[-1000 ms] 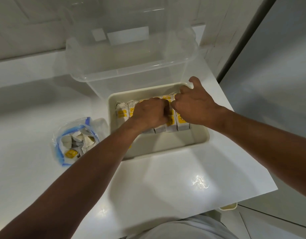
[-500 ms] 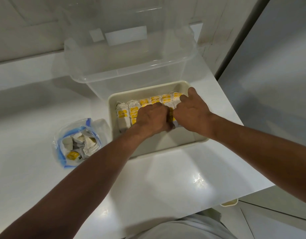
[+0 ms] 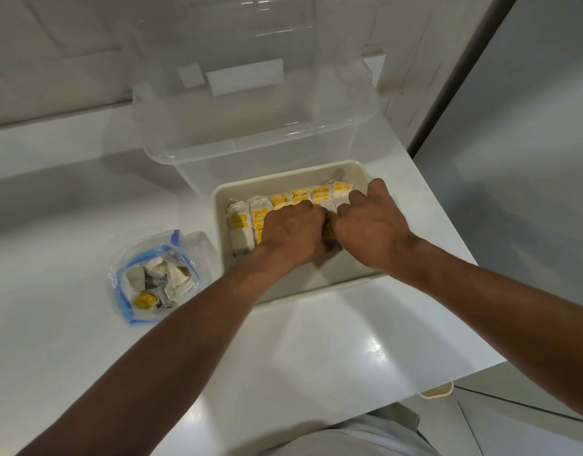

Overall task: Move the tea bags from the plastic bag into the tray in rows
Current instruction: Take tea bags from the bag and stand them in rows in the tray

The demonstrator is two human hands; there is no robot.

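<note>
A cream tray [image 3: 356, 168] sits on the white counter. Inside it, several tea bags with yellow tags [image 3: 300, 194] lie side by side in rows along the far side. My left hand [image 3: 290, 233] and my right hand [image 3: 370, 225] are both in the tray, knuckles up, fingers curled down onto the tea bags and pressed close together. They cover the middle of the rows, so what the fingers hold is hidden. Left of the tray lies an open clear plastic bag with a blue zip edge [image 3: 175, 240], with several loose tea bags [image 3: 158, 281] in it.
A large clear plastic storage box [image 3: 250, 136] stands right behind the tray, against the wall. The counter's right edge runs just past the tray, with floor beyond it. A small cream object [image 3: 436, 391] pokes out below the counter's front right corner.
Both hands slid toward me in the tray, uncovering the far ends of the tea bags and their yellow tags. My right thumb came off the tray's far rim.
</note>
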